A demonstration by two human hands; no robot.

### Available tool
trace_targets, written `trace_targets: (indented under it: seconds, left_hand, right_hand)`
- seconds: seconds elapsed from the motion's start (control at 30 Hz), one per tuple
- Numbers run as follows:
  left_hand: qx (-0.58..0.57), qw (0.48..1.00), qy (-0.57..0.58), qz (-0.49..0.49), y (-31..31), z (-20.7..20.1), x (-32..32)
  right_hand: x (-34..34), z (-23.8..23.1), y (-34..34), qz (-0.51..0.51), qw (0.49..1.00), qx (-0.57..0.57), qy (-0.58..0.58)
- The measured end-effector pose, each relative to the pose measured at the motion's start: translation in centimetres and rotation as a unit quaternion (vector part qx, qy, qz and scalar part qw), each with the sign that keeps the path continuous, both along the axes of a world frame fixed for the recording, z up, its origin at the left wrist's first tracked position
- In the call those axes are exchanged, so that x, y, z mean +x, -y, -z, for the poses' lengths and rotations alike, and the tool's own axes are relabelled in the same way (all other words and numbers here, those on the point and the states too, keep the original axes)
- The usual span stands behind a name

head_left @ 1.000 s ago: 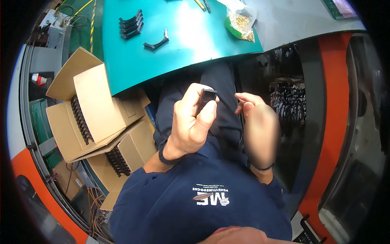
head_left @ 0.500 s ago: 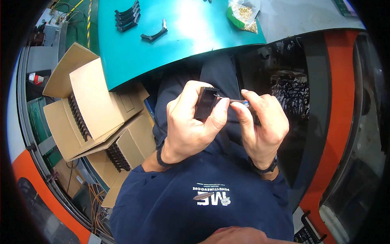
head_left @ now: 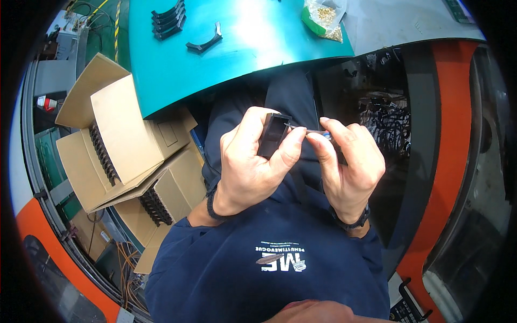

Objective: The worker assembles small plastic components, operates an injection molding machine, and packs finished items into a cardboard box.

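My left hand (head_left: pixel 245 169) is closed round a black plastic part (head_left: pixel 273 135), holding it over my lap with its hollow, box-like side showing. In my right hand (head_left: pixel 353 167), thumb and fingertips pinch a slim metal tool (head_left: pixel 313 131) with a bit of blue near the grip. The tool's thin tip points left and meets the edge of the black part, beside my left thumb. Its handle end is hidden behind my right fingers, so its exact kind does not show.
Ahead, the green tabletop (head_left: pixel 231 62) bears a row of curved black parts (head_left: pixel 169 21), a single curved part (head_left: pixel 206 41) and a clear bag of small golden pieces (head_left: pixel 325 17). Open cardboard boxes (head_left: pixel 125 129) with black parts stand at left. An orange machine frame (head_left: pixel 451 134) rises at right.
Both hands keep nearly the same place and grip. The black part has tilted slightly, and my right hand has shifted a touch to the right with the tool.
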State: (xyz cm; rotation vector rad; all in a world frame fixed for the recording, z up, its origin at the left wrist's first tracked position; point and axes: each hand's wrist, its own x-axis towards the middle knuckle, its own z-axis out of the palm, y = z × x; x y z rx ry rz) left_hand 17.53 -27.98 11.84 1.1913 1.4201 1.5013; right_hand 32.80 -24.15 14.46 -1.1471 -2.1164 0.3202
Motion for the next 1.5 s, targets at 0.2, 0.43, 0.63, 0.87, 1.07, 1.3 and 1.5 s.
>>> trace_targets:
  seconds: [0.2,0.43,0.63,0.87,1.07,1.3,1.5]
  left_hand:
    - [-0.011,1.000,-0.005,0.002,0.0,0.1,-0.1]
    - [0.006,1.000,0.016,-0.002,-0.3,0.0,-0.8]
    - [-0.025,0.995,0.046,-0.079,-2.5,2.0,-4.5]
    - [-0.030,0.958,-0.142,-0.247,-9.4,9.2,-16.7]
    - [-0.135,0.908,-0.324,-0.227,-11.3,10.3,-19.0]
    - [-0.083,0.933,-0.276,-0.215,-11.7,10.6,-18.2]
    - [0.020,0.977,-0.145,-0.154,-10.2,9.5,-16.6]
  right_hand:
    - [0.0,0.1,0.0,0.005,1.000,0.000,-0.005]
    - [0.0,0.4,0.0,0.025,0.998,-0.031,-0.043]
    - [1.0,1.3,0.3,0.063,0.994,-0.071,-0.054]
    - [2.5,3.3,1.5,0.106,0.977,-0.167,-0.074]
    - [3.3,4.3,2.1,0.128,0.965,-0.213,-0.080]
    - [3.1,4.9,2.1,0.121,0.965,-0.219,-0.077]
    - [3.0,5.2,2.1,0.121,0.965,-0.223,-0.070]
